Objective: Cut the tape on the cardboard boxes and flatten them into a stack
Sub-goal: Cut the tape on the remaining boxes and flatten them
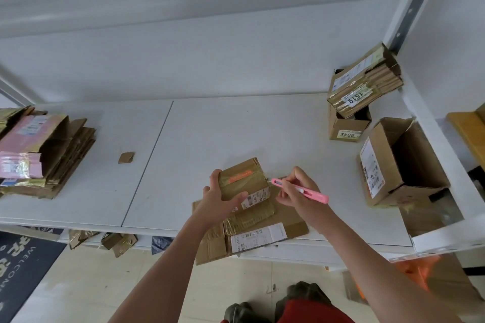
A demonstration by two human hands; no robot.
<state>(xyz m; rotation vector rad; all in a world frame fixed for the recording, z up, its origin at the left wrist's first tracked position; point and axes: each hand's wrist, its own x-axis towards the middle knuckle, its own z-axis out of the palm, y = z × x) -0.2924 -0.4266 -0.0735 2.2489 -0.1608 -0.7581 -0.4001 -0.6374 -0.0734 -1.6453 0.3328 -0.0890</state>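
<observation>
A small taped cardboard box (pixel 242 178) with an orange label stands on a flattened box (pixel 252 233) at the front edge of the white table (pixel 210 134). My left hand (pixel 217 195) grips the small box from its left side, thumb across the front. My right hand (pixel 295 189) holds a pink utility knife (pixel 313 193), whose tip touches the box's upper right edge. A stack of flattened boxes (pixel 44 157) lies at the left end of the table.
At the right stand an open box (pixel 399 162) on its side and a box marked 6042 (pixel 349 126) with flattened cardboard (pixel 364 81) on top. A cardboard scrap (pixel 126 157) lies mid-table. Cardboard pieces (pixel 105 240) and a welcome mat (pixel 18 270) are on the floor.
</observation>
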